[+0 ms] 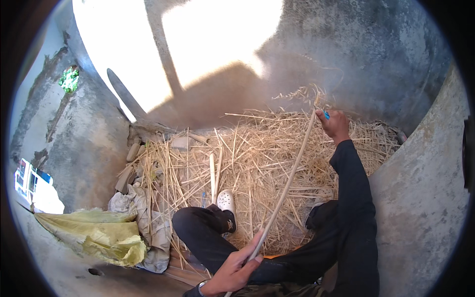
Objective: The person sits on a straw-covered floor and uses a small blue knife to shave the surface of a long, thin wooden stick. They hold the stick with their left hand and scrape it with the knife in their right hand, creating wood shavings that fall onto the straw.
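Observation:
A long, pale cane stalk runs slantwise from my lap up to the far right. My left hand is closed round its near end, above my bent leg. At the far end my right hand, arm stretched out, is closed on a small blue object. Most of that object is hidden in the fingers, so its kind cannot be made out. The fingers of this hand are right beside the stalk's tip. Thin curled strips stick out around that tip, against the wall.
Loose straw and split strips cover the floor around my feet, one in a pale clog. Concrete walls rise behind and at the right. A yellow sack and grey cloth lie at the left.

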`<state>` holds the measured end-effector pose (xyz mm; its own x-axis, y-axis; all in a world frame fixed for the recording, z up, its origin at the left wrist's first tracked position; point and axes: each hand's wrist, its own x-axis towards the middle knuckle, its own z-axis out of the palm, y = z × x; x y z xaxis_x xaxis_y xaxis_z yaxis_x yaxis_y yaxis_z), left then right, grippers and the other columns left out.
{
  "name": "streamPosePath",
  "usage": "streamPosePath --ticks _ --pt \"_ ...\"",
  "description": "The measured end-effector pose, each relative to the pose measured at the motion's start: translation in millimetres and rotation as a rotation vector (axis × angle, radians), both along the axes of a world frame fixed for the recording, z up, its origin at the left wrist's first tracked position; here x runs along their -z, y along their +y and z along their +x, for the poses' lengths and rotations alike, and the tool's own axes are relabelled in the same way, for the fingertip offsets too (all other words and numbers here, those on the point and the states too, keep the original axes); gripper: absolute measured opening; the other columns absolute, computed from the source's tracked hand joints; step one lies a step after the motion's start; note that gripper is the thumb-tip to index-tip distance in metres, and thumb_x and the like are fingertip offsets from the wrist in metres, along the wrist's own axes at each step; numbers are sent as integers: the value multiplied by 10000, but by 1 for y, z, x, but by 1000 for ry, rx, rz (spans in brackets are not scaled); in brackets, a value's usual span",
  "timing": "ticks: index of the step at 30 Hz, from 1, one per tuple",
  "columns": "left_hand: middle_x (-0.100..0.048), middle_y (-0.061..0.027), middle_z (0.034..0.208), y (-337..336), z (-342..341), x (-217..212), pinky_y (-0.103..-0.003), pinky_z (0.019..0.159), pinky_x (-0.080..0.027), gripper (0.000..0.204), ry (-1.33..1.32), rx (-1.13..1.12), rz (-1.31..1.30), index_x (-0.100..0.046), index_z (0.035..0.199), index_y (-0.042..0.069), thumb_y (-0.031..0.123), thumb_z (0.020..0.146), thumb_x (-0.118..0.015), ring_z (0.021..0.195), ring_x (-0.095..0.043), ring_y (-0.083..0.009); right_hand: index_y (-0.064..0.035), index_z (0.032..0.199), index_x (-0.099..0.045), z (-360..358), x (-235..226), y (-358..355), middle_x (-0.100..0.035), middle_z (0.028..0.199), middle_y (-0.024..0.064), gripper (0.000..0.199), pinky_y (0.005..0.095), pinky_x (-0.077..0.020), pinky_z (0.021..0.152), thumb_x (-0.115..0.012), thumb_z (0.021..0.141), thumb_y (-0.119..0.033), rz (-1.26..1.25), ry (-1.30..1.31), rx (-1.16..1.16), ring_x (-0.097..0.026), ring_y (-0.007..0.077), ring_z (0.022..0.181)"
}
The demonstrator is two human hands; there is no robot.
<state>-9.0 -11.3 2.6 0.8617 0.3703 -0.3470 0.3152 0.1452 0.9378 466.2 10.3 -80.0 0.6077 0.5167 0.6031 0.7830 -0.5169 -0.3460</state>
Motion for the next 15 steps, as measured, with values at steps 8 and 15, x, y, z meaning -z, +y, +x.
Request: streamPosePath --ticks 8,15 --pt "-437 5 722 15 6 19 -216 518 -362 629 -90 -137 -285 -233 1519 95 65 949 -496 564 -393 -68 -21 489 -416 -41 -5 3 -380 446 81 832 375 -362 466 -380 877 -756 29 656 -333 -376 226 429" --pt "-428 -20 719 30 12 12 -230 527 -377 673 -244 -228 -567 -180 1528 86 53 934 -495 556 -397 -95 -107 564 -614 -172 -27 -19 -520 468 83 695 386 -419 449 -505 810 -749 -151 188 -675 -551 267 440"
